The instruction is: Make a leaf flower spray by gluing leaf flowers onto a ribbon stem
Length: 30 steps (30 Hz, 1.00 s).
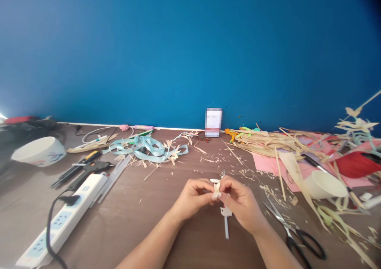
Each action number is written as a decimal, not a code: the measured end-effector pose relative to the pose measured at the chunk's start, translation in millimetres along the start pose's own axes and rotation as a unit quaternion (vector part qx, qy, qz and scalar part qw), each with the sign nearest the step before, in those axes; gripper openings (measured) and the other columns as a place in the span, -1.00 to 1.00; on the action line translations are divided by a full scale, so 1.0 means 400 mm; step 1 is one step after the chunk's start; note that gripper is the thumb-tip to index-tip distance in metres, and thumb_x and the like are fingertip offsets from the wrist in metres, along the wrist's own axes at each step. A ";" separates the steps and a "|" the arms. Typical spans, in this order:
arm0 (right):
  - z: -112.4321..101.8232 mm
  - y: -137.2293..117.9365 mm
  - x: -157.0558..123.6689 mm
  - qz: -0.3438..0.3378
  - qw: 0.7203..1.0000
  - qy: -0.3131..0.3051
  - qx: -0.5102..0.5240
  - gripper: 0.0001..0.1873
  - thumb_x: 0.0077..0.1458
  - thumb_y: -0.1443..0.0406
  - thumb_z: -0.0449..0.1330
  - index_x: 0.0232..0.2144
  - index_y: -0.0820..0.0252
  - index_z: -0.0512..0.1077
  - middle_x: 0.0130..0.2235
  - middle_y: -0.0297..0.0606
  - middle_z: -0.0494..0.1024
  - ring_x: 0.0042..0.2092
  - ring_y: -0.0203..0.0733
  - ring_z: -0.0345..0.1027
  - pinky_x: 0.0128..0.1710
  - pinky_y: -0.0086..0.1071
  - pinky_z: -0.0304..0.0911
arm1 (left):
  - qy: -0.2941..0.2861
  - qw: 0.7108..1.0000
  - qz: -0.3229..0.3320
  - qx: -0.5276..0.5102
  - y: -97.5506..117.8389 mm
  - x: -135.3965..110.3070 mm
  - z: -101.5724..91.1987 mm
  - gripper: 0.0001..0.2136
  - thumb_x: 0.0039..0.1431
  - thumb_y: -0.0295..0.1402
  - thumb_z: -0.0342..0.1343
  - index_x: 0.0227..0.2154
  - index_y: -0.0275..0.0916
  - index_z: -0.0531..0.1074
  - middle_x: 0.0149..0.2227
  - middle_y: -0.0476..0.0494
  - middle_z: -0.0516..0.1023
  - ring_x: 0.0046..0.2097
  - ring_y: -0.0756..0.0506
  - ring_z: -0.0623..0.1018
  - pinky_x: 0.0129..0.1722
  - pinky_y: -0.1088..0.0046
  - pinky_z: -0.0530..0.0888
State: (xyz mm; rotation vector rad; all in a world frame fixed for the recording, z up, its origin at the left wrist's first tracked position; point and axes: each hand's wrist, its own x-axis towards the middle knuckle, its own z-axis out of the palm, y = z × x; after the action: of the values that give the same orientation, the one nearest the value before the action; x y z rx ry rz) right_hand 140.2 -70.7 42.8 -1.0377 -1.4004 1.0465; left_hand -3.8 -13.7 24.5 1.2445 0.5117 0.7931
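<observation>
Between both hands, left hand (192, 197) and right hand (241, 201) pinch a small pale straw piece (217, 188), steadying it; black-handled scissors (293, 233) lie just right.

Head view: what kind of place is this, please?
Probably a handicraft worktable: dried leaf strips and cuttings lie about, with scissors and a glue gun, while both hands pinch a small leaf piece.
</observation>
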 end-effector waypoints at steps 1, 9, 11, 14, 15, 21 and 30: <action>-0.001 0.000 0.001 0.005 0.999 -0.011 0.030 -0.86 0.06 0.31 0.12 -0.52 0.16 0.28 -0.44 -0.36 0.28 -0.42 -0.31 0.26 -0.41 -0.41 0.18 | -0.011 1.000 -0.014 -0.012 0.001 0.000 0.000 -0.84 -0.14 -0.31 0.24 -0.53 -0.34 0.52 -0.53 -0.09 0.45 -0.52 0.05 0.41 -0.52 0.54 0.37; -0.007 -0.002 0.004 0.026 0.991 -0.068 0.109 -0.87 0.05 0.29 0.14 -0.51 0.18 0.31 -0.46 -0.38 0.30 -0.41 -0.31 0.30 -0.38 -0.38 0.23 | -0.066 0.995 -0.054 -0.056 0.008 -0.002 -0.010 -0.83 -0.13 -0.31 0.23 -0.51 -0.36 0.52 -0.51 -0.13 0.48 -0.47 -0.01 0.48 -0.52 0.53 0.42; -0.010 -0.004 0.005 0.030 0.991 -0.083 0.104 -0.87 0.04 0.28 0.16 -0.50 0.18 0.32 -0.47 -0.37 0.31 -0.40 -0.30 0.32 -0.38 -0.38 0.24 | -0.076 0.994 -0.060 -0.050 0.010 -0.002 -0.014 -0.82 -0.14 -0.31 0.24 -0.52 -0.36 0.52 -0.51 -0.12 0.49 -0.49 0.01 0.47 -0.51 0.53 0.42; -0.015 -0.008 0.004 0.036 0.989 -0.105 0.099 -0.88 0.02 0.27 0.18 -0.48 0.18 0.32 -0.46 -0.38 0.32 -0.40 -0.29 0.34 -0.40 -0.39 0.24 | -0.105 0.991 -0.065 -0.043 0.015 -0.003 -0.020 -0.82 -0.16 -0.31 0.25 -0.53 -0.35 0.51 -0.52 -0.11 0.49 -0.49 0.02 0.47 -0.50 0.53 0.42; -0.016 -0.009 0.004 0.036 0.989 -0.110 0.092 -0.88 0.02 0.27 0.18 -0.49 0.18 0.33 -0.46 -0.38 0.32 -0.40 -0.29 0.34 -0.40 -0.40 0.24 | -0.116 0.990 -0.069 -0.043 0.016 -0.003 -0.021 -0.82 -0.16 -0.31 0.25 -0.53 -0.35 0.51 -0.51 -0.11 0.49 -0.49 0.01 0.48 -0.50 0.53 0.42; -0.020 -0.013 0.000 0.025 0.991 -0.126 0.045 -0.87 0.00 0.29 0.20 -0.52 0.19 0.34 -0.45 -0.37 0.34 -0.41 -0.31 0.35 -0.40 -0.41 0.23 | -0.164 0.981 -0.103 -0.029 0.030 -0.008 -0.026 -0.80 -0.15 -0.29 0.24 -0.51 -0.36 0.51 -0.52 -0.14 0.51 -0.48 0.00 0.49 -0.47 0.52 0.42; -0.023 -0.011 -0.007 0.032 0.988 -0.148 0.022 -0.90 0.01 0.29 0.19 -0.49 0.18 0.36 -0.45 -0.37 0.36 -0.42 -0.32 0.35 -0.39 -0.40 0.19 | -0.209 0.969 -0.130 -0.015 0.045 -0.011 -0.029 -0.81 -0.12 -0.29 0.22 -0.50 -0.35 0.52 -0.58 -0.10 0.51 -0.54 0.04 0.47 -0.49 0.55 0.41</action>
State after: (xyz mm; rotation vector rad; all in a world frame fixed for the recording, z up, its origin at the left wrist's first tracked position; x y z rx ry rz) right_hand 149.3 -74.1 46.9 -0.9274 -1.5809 1.3136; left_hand -19.4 -7.8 38.2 1.2425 0.3057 0.3026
